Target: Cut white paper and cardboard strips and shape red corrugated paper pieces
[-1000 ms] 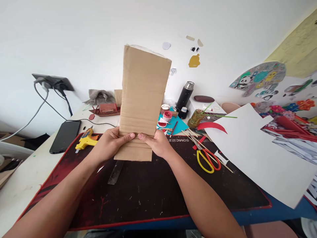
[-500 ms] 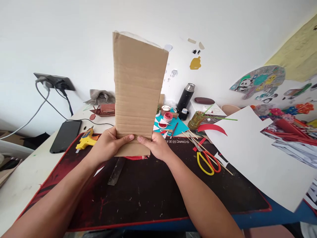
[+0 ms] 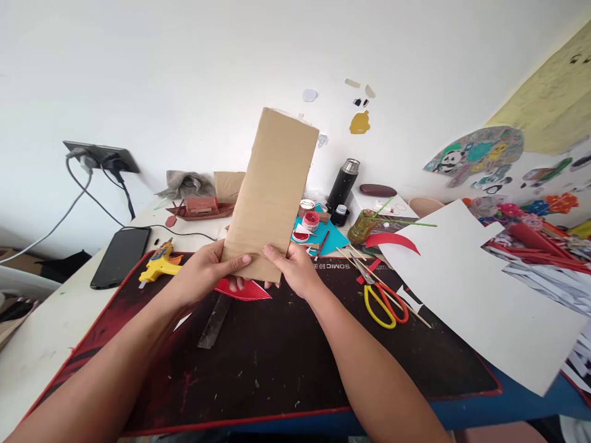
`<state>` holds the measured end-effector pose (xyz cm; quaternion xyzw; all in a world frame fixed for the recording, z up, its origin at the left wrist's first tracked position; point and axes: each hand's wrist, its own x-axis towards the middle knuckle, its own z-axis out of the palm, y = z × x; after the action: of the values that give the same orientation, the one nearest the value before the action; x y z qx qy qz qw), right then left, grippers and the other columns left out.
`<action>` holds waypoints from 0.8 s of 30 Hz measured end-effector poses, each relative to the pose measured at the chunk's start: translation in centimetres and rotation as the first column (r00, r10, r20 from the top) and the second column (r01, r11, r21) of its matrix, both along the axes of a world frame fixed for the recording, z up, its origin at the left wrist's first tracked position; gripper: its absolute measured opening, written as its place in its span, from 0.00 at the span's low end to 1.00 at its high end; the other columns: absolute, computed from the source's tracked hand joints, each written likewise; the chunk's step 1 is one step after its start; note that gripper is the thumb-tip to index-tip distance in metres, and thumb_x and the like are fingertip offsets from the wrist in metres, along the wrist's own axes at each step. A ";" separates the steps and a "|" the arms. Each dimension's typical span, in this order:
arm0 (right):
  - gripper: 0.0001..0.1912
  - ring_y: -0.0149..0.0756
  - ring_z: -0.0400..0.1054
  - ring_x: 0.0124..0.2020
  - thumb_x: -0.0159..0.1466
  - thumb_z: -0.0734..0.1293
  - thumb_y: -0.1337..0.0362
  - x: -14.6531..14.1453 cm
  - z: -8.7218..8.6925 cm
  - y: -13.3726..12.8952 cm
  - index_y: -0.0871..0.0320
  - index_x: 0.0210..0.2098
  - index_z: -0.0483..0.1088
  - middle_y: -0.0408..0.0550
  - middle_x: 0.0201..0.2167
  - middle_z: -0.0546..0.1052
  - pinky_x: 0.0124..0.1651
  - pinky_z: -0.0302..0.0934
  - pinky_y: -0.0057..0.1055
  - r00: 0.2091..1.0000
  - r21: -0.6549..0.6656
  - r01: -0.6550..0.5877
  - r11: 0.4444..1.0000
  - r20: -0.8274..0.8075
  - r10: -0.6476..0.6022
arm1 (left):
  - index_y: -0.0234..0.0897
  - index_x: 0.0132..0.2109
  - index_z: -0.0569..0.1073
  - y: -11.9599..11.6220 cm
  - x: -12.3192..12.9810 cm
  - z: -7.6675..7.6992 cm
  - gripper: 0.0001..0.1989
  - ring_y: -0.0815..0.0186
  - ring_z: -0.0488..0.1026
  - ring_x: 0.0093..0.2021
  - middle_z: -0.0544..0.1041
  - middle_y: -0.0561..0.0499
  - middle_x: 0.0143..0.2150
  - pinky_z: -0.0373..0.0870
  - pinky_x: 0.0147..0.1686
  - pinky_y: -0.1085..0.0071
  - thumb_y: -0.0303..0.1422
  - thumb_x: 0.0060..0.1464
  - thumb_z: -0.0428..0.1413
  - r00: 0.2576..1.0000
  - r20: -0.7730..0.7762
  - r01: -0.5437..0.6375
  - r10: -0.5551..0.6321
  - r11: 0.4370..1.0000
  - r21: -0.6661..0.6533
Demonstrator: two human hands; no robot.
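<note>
Between my two hands I hold a long brown cardboard piece (image 3: 272,191), raised over the mat and leaning with its top to the right. My left hand (image 3: 210,271) grips its lower left edge, thumb flat on the front and fingers behind. My right hand (image 3: 295,267) grips the lower right edge the same way, with its thumb pressing on the front. Below the cardboard lies a red ribbed piece (image 3: 244,290), partly hidden by the cardboard and my left fingers. A ruler (image 3: 215,321) lies on the dark mat (image 3: 277,369) beneath my left hand.
Left are a yellow glue gun (image 3: 159,264) and a phone (image 3: 120,257). Scissors (image 3: 381,301) and thin sticks lie right, beside a large white sheet (image 3: 480,295). Behind stand a model boat (image 3: 201,208), paint jars (image 3: 311,220), a black thermos (image 3: 342,184) and a glass jar (image 3: 361,227).
The cardboard has come down and tipped, its top swinging to the right and away. More of the red piece and the model boat now shows. Both hands keep their hold.
</note>
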<state>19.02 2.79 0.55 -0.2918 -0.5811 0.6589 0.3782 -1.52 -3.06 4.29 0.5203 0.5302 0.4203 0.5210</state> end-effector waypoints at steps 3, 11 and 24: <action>0.28 0.35 0.75 0.19 0.63 0.74 0.37 -0.1 -0.4 0.1 0.56 0.43 0.72 0.44 0.29 0.81 0.16 0.59 0.26 0.996 -0.028 -0.082 0.996 -0.022 0.081 | 0.39 0.37 0.77 0.0 0.2 0.2 0.20 0.60 0.78 0.24 0.82 0.49 0.26 0.76 0.26 0.66 0.49 0.52 0.71 0.998 0.002 -0.065 0.065 0.994 0.090; 0.26 0.26 0.64 0.12 0.65 0.73 0.40 -0.5 -0.5 -0.2 0.59 0.40 0.75 0.44 0.25 0.80 0.14 0.55 0.24 0.995 0.013 -0.103 0.995 0.015 0.102 | 0.39 0.36 0.74 -0.2 1.1 0.1 0.20 0.62 0.74 0.21 0.80 0.52 0.24 0.70 0.21 0.68 0.47 0.51 0.72 0.994 0.018 -0.106 0.105 0.988 0.111; 0.27 0.29 0.71 0.16 0.65 0.72 0.38 -0.3 -0.1 -0.2 0.58 0.39 0.73 0.46 0.29 0.82 0.16 0.58 0.23 0.985 -0.022 -0.173 0.985 0.002 0.173 | 0.39 0.39 0.71 -0.3 0.6 0.2 0.23 0.66 0.73 0.21 0.78 0.55 0.25 0.69 0.20 0.72 0.43 0.47 0.75 0.992 0.074 -0.101 0.097 0.994 0.041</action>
<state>18.73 2.54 0.40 -0.2456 -0.5980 0.6948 0.3152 -0.96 -3.40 4.49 0.4894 0.5266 0.4759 0.5066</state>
